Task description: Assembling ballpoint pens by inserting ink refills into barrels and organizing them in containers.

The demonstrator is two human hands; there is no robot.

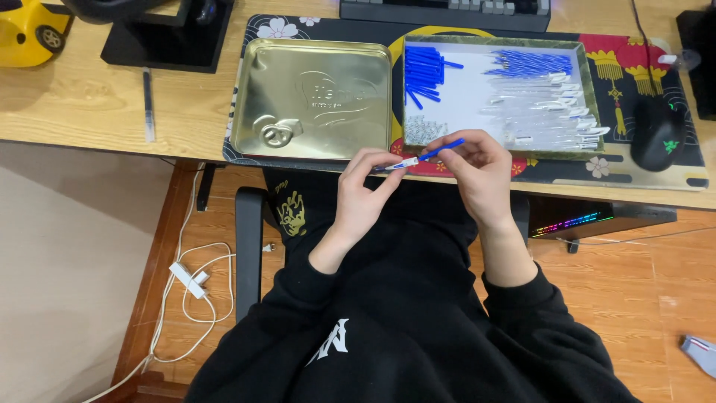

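My left hand [363, 194] pinches the clear barrel end of a pen [412, 160] just in front of the desk edge. My right hand [477, 168] grips the pen's blue end, and the blue part sticks out between thumb and fingers. Both hands hold the same pen over my lap, close together. Right behind them on the desk lies a shallow tray [588, 75] holding blue pen caps [424, 73], blue refills [526, 63], clear pen barrels [552, 112] and a small heap of springs [425, 130].
A gold tin lid [313, 97] lies upside down left of the tray on a patterned desk mat [634, 168]. A black mouse [658, 133] sits at the right, a keyboard [447, 11] at the back, a loose pen [148, 104] and a yellow toy car [30, 30] at the left. Cables lie on the wooden floor.
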